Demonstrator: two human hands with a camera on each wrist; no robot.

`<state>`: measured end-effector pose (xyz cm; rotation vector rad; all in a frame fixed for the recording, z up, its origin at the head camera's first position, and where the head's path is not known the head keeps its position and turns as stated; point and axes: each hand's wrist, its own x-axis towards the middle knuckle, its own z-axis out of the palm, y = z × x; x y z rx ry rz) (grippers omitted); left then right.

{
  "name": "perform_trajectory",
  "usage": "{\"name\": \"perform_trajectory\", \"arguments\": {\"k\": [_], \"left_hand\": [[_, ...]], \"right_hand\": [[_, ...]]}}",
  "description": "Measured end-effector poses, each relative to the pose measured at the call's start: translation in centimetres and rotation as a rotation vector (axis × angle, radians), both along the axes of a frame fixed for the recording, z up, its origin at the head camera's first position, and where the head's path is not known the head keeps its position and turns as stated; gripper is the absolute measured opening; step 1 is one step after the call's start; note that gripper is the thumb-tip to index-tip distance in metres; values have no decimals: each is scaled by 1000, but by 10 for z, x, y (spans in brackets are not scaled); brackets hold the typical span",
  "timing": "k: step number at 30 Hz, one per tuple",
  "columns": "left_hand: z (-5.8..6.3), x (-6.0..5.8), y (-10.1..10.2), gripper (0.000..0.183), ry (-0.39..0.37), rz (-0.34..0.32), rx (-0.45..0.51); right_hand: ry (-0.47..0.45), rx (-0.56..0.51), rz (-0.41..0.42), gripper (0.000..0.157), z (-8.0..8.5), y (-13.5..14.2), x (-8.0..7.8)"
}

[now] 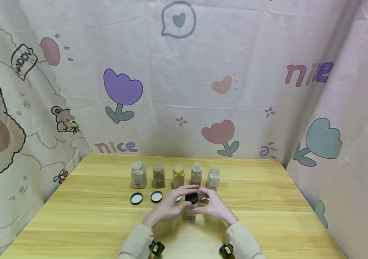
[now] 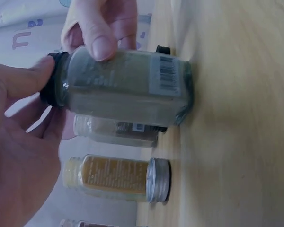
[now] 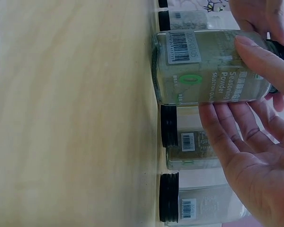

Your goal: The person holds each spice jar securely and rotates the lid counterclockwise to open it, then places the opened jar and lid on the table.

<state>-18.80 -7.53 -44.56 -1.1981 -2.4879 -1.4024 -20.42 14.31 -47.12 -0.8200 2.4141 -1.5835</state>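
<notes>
A clear glass seasoning jar (image 1: 190,213) of pale powder, labelled "Seasoning Powder", stands upright between my hands, its base close to the wooden table. On its top is a black lid (image 1: 191,198). My left hand (image 1: 170,205) grips this lid, thumb on the near side and fingers reaching round behind. Lower down, my right hand (image 1: 215,205) holds the glass body; the right wrist view shows the thumb (image 3: 260,61) along one face and fingers under the opposite one.
Behind stand several lidless spice jars in a row, including a brown one (image 1: 159,177), a yellow one (image 1: 179,176) and a white one (image 1: 214,178). Loose lids (image 1: 136,198) lie before them; a silver-rimmed lid (image 2: 158,180) is near the yellow jar. A printed curtain (image 1: 177,72) hangs behind the table (image 1: 83,208).
</notes>
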Motion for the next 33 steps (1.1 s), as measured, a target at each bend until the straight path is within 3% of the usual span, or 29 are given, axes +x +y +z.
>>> {"name": "perform_trajectory", "arguments": {"k": [4,11,17,20,25,29,33], "left_hand": [[2,0,-2,44,-15,-30,-25],[-2,-2,2,40,69,57,2],[-2,1,6,44,63,146,30],[-3,2,6,46,81,158,22],[-3,1,3,49,107,106,1],[0,1,0,48,61,24,-37],[2,1,-2,46,53,-17,-87]], "right_hand": [[-12,-8,4,58,0,0,0],[-21,6,-13,53,2,0,0],[-9,6,-9,52,1,-1,0],[-7,3,-4,53,1,0,0],[-9,2,-5,52,1,0,0],[-13,-8,-4,50,1,0,0],[-19,-13,5,51,2,0,1]]}}
